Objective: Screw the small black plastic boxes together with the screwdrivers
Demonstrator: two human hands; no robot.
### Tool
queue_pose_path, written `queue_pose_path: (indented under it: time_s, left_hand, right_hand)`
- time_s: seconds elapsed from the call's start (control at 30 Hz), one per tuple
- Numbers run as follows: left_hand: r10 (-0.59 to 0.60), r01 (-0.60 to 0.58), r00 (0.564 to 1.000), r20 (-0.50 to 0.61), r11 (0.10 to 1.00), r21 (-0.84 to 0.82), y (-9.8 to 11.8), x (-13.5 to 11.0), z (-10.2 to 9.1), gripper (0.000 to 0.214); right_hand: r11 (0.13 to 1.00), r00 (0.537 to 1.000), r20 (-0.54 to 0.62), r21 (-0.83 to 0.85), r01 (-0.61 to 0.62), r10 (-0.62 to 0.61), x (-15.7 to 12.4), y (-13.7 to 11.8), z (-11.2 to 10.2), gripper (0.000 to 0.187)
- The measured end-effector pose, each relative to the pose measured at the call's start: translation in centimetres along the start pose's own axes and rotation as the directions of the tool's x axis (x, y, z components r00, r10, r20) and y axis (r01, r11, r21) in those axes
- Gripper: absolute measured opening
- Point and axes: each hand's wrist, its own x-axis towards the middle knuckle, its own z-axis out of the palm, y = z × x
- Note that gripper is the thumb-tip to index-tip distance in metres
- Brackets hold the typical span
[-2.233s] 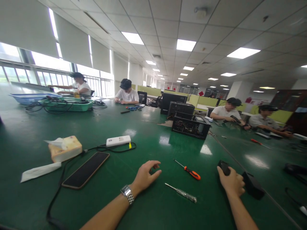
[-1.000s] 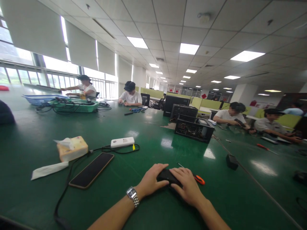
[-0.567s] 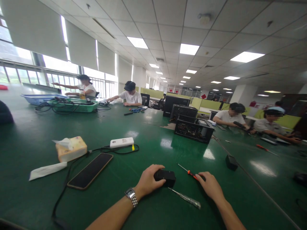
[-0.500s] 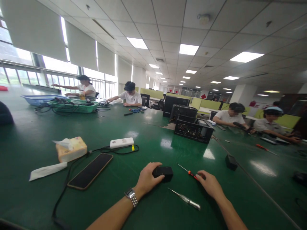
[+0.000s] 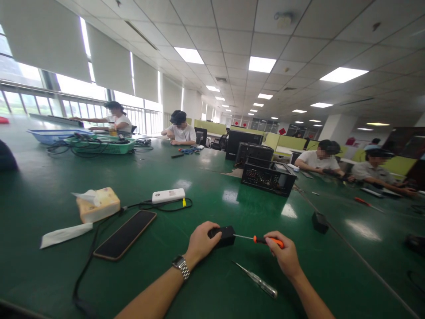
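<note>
My left hand (image 5: 202, 241), with a metal-band watch on its wrist, is closed around the left part of a small black box (image 5: 227, 236) on the green table. In my right hand (image 5: 283, 252) is an orange-and-black screwdriver (image 5: 260, 239), held by its handle. Its shaft points left, and the tip meets or lies right at the box's right end; exact contact is too small to tell. A second screwdriver with a clear handle (image 5: 259, 282) lies on the table below, between my two forearms.
To the left lie a phone (image 5: 125, 235), a tissue pack (image 5: 99, 206) and a white power bank (image 5: 168, 196) with a black cable. Another black block (image 5: 319, 222) sits at right. An opened computer case (image 5: 268, 177) stands farther back. Several people work around the table.
My right hand has picked the orange-and-black screwdriver up from the table and brought its tip to the box's end. The left hand and box have shifted slightly left.
</note>
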Motion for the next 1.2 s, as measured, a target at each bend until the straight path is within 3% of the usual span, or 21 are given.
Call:
queue_pose_path:
  time_s: [0.2, 0.33, 0.53, 0.77, 0.93, 1.1, 1.2]
  left_hand:
    - [0.097, -0.093, 0.990, 0.098, 0.995, -0.041, 0.4, -0.2, -0.6, 0.034]
    - [0.181, -0.175, 0.978, 0.103, 0.982, -0.067, 1.0, -0.4, -0.7, 0.034]
    - [0.258, -0.260, 0.965, 0.049, 0.965, 0.040, 1.5, -0.5, -0.6, 0.038]
    - [0.413, -0.426, 0.903, 0.118, 0.895, 0.130, 2.1, -0.5, -0.7, 0.040]
    - [0.415, -0.426, 0.904, 0.099, 0.896, 0.130, 2.1, -0.5, -0.4, 0.041]
    - [0.385, -0.389, 0.921, 0.053, 0.913, 0.120, 1.6, -0.1, -0.1, 0.037]
    - [0.373, -0.376, 0.927, 0.047, 0.918, 0.124, 1.4, 0.1, 0.1, 0.039]
  right_hand:
    - [0.999, 0.999, -0.021, 0.016, -0.043, 0.043, -0.1, -0.4, 0.4, 0.030]
    - [0.999, 0.999, -0.017, 0.004, -0.041, 0.041, -0.2, -0.7, 0.7, 0.033]
    - [0.999, 1.000, 0.006, -0.051, 0.013, -0.012, -0.2, -0.2, 0.8, 0.029]
    - [0.956, 0.985, 0.003, -0.237, 0.171, -0.175, -0.3, -1.9, 0.1, 0.026]
    - [0.929, 0.957, 0.056, -0.233, 0.289, -0.284, -0.3, -3.2, 0.0, 0.013]
    - [0.956, 0.969, 0.005, -0.162, 0.245, -0.248, -0.5, -3.3, 0.6, 0.019]
    - [0.958, 0.970, 0.062, -0.154, 0.244, -0.237, -0.8, -3.5, 1.3, 0.019]
